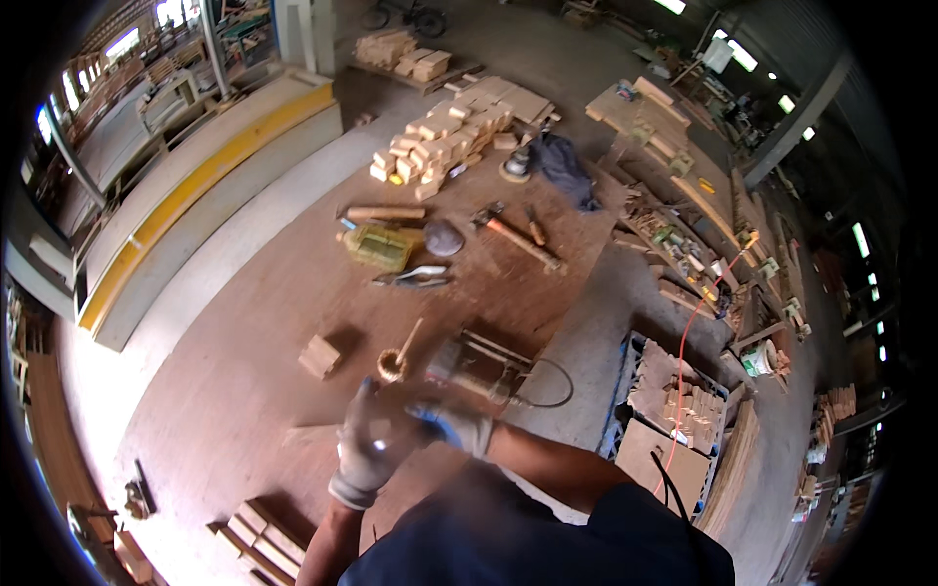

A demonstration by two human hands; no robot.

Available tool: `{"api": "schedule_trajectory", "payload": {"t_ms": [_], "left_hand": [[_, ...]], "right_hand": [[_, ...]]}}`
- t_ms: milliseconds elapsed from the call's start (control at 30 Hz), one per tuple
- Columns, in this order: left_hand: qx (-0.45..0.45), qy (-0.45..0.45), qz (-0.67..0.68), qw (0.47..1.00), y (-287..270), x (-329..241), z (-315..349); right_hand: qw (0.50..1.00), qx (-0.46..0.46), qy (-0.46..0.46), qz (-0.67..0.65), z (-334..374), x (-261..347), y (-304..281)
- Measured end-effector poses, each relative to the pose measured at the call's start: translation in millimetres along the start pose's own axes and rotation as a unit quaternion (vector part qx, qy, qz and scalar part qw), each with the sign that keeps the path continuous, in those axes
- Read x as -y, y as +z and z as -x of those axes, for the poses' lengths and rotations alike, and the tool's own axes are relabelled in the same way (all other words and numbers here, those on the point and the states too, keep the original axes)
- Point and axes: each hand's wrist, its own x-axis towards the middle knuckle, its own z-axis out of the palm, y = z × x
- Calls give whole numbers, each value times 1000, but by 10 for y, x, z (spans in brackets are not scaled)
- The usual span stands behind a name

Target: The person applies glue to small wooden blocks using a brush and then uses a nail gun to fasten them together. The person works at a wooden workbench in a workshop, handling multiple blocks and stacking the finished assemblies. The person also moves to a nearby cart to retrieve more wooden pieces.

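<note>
Close to my body, over the near part of a large brown work table, my hands meet. My left hand, in a pale glove with blue at the fingertip, points away from me. From the right comes my right hand, gloved in white and blue. Both seem closed around a brownish shape that motion blur keeps me from naming. Just beyond them stands a small round pot with a stick leaning out. A wood block lies to its left, and a metal-framed tool with a looped cable to its right.
Farther up the table are pliers, a yellowish plastic container, a hammer, a sander, dark cloth and piled wood blocks. At right, a blue pallet bears wood pieces; an orange cord runs past.
</note>
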Motion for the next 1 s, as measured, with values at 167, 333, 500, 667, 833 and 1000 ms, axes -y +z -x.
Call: {"api": "schedule_trajectory", "payload": {"t_ms": [167,333,500,667,833,1000], "left_hand": [[14,-224,293,929,-71,81,-29],[-49,-216,408,886,103,288,63],[-44,-205,515,831,85,217,57],[-97,-219,500,832,-23,335,21],[-92,-222,421,874,-156,567,50],[-106,-269,520,804,-87,538,71]], "right_hand": [[998,49,20,-40,-71,-27,-72],[1000,18,-2,-10,11,182,183],[996,52,-2,67,66,219,181],[973,4,31,230,-32,316,113],[831,-205,-58,513,-496,312,-417],[883,-195,-41,426,-672,649,-315]]}}
